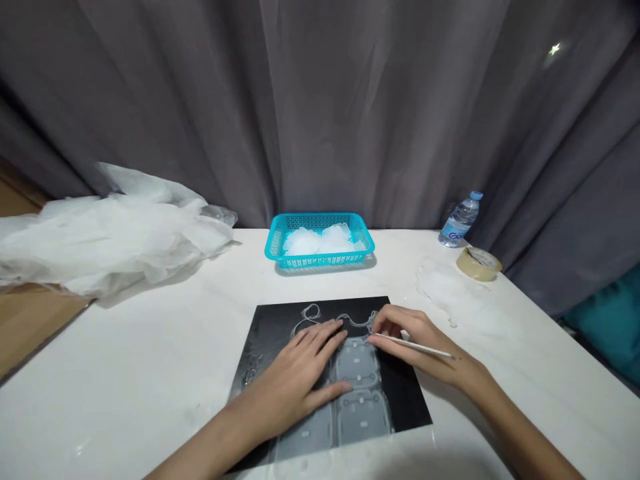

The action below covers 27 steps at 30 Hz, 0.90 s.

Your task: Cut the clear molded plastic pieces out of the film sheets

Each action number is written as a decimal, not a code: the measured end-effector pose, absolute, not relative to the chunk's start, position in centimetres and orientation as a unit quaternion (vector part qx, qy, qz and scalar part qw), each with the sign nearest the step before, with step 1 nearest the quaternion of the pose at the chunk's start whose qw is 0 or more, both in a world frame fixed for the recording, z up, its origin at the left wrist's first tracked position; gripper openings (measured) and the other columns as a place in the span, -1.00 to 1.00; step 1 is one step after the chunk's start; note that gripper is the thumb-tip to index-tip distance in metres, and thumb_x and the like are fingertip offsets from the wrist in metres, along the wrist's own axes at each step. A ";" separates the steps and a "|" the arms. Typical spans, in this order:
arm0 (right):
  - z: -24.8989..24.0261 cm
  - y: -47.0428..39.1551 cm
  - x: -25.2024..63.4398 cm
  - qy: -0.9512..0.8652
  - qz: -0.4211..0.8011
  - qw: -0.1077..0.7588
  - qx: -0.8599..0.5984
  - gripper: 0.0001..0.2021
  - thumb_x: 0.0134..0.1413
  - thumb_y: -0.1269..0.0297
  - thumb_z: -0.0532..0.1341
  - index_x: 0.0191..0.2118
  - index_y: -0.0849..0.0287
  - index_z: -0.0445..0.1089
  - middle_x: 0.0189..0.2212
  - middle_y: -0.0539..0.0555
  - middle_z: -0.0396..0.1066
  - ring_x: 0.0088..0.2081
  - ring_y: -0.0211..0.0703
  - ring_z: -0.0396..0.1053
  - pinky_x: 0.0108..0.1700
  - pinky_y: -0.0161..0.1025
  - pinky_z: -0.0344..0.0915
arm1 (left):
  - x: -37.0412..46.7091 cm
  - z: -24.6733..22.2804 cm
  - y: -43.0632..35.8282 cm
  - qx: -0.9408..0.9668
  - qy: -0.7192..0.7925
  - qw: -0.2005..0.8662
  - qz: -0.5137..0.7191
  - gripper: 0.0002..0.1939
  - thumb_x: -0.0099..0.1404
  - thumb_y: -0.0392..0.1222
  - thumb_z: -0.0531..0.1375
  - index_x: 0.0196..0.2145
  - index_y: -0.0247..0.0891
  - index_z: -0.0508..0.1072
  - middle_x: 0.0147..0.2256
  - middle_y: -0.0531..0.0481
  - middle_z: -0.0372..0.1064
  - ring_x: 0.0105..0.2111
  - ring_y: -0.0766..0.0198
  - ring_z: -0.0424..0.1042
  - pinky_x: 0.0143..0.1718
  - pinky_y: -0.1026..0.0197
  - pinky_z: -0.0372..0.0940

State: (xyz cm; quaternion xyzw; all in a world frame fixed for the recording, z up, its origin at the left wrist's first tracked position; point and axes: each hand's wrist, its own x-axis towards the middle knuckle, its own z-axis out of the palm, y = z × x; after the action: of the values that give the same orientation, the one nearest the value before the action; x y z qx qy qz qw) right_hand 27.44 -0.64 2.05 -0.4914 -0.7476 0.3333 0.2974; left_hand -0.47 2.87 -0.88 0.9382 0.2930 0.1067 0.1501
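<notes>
A black mat (405,393) lies on the white table, and on it rests a translucent grey molded sheet (363,417) with rounded panels. My left hand (305,367) lies on the sheet with its fingers spread, holding nothing. To its right, my right hand (415,337) pinches a thin white stick-like tool (425,348) at the sheet's upper right edge. Thin curled clear strips (313,312) extend from the sheet's top edge onto the mat. My left hand covers part of the sheet's left side.
Beyond the mat stands a turquoise basket (320,261) holding white translucent pieces (303,241). White plastic bags (115,233) are heaped at the left. A water bottle (461,220), a tape roll (479,264) and clear scraps (440,283) are at the right.
</notes>
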 end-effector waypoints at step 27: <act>-0.8 0.3 25.8 -0.724 0.405 0.313 -0.461 -0.91 0.32 0.23 0.37 -0.23 0.10 0.53 -0.20 0.00 0.55 -0.12 -0.13 0.52 -0.02 -0.24 0.35 | -0.7 -1.9 8.2 0.948 0.269 0.011 0.168 -0.20 0.45 0.38 0.10 0.30 -0.37 0.37 0.33 -0.36 0.32 0.35 -0.18 0.29 0.34 -0.17 0.18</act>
State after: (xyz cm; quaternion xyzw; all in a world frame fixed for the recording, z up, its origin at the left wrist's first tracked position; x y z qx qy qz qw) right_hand 25.80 0.28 -0.77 -0.4613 -0.7245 0.4053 0.3132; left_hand -0.66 8.22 -1.90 0.9483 0.2692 0.1680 0.0106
